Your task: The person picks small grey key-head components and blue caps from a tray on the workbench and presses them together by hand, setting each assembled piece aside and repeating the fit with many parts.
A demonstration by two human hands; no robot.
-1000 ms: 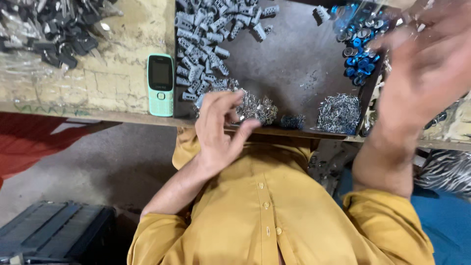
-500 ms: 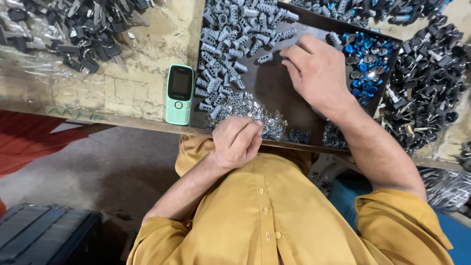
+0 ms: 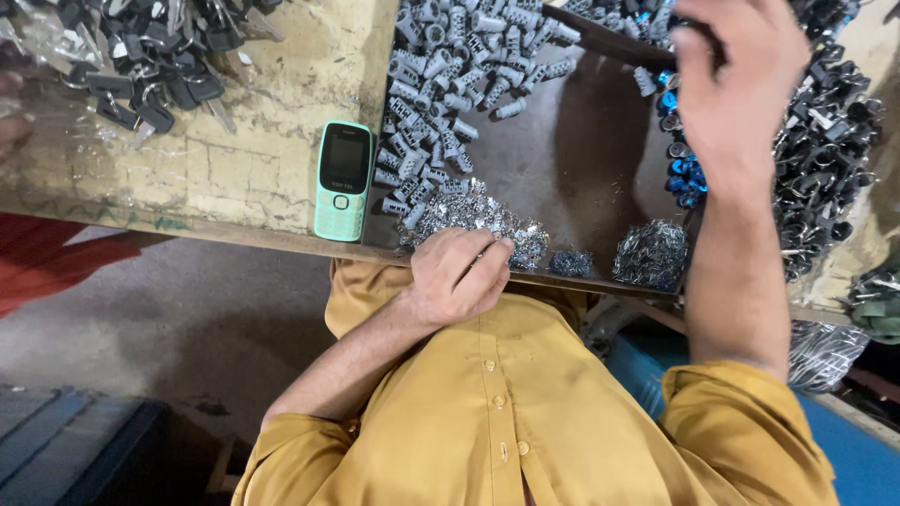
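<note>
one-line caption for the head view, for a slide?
Left hand picks at small shiny metal bits on a dark tray; right hand raised over blue rings.

View from above a dark tray [image 3: 600,178] on a worn workbench [image 3: 244,150]. The left hand [image 3: 459,276], fingers curled, rests on a heap of small shiny metal bits [image 3: 487,220] at the tray's near edge. The right hand [image 3: 727,84] is raised over blue rings [image 3: 684,173] — whether it holds anything cannot be told. Grey cylinders [image 3: 450,84] fill the tray's left; a green phone [image 3: 343,180] lies just beside it. Black parts [image 3: 830,141] lie at right — keys [image 3: 141,56] at far left.
</note>
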